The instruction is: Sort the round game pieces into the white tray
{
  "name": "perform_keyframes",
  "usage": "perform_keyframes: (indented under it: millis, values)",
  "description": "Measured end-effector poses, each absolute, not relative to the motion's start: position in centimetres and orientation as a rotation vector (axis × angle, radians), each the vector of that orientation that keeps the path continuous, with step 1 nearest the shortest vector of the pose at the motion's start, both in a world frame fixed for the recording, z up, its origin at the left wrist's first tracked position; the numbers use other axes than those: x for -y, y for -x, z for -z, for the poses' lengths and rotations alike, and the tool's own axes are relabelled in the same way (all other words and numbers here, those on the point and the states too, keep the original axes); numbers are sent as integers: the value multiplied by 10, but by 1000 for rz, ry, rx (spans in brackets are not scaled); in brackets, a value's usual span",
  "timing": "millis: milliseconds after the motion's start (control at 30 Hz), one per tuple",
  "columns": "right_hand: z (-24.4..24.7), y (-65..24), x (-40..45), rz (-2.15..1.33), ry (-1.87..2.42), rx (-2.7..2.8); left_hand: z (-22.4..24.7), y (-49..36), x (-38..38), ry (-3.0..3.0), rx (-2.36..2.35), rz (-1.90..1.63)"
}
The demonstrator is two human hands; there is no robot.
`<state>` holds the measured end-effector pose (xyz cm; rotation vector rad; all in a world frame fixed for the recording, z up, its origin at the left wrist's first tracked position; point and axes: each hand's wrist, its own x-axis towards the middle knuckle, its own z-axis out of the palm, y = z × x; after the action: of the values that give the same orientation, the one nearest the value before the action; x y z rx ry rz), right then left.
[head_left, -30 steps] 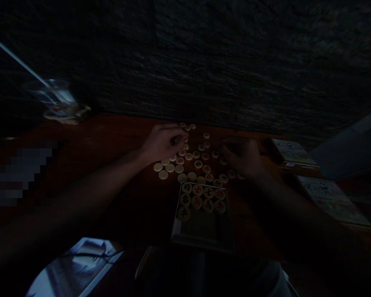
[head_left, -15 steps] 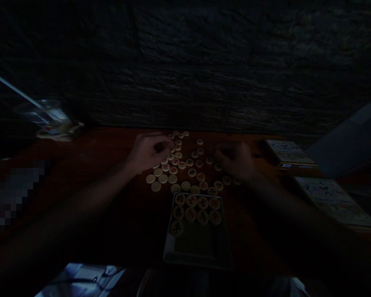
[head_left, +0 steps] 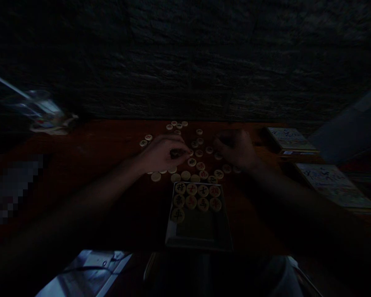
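Note:
My left hand [head_left: 165, 153] reaches over the loose Chinese chess pieces, thumb and forefinger pinched at a round wooden piece [head_left: 191, 152]. My right hand [head_left: 236, 149] hovers at the right side of the spread with its fingers curled together; the dim light hides what, if anything, is between them. Pieces with red or black characters lie around both hands, along with several face-down ones such as the pale piece [head_left: 185, 176]. Nearer to me, a shallow box [head_left: 198, 245] holds rows of face-up pieces, with one piece [head_left: 178, 215] alone in its third row.
On the left of the wooden table [head_left: 111, 138] stands a clear cup [head_left: 46, 109] with a straw, against the dark stone wall [head_left: 185, 74]. Two flat illustrated boxes, one farther [head_left: 289, 138] and one nearer [head_left: 330, 181], lie at the right. A pale panel [head_left: 352, 128] leans beyond them.
My left hand has moved right across the pieces, uncovering two at the left and covering others. My right hand stays nearly in place. The view has tilted slightly down.

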<state>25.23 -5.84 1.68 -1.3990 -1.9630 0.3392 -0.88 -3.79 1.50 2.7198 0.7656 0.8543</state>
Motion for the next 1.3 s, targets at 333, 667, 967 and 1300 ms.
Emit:
perform_keyframes:
  millis: [333,667,967,1300]
  values:
    - [-17,-250,59,-328,1402,1974,-9,3,30,-2764,-738,-768]
    - [-17,-249,61,-396,1408,1963,-6,-1,31,-2765,-768,-754]
    - [-17,-251,57,-268,1407,1963,-8,0,35,-2750,-824,-759]
    - [-21,-271,43,-210,1391,1823,-13,11,27,-2644,-1068,-992]
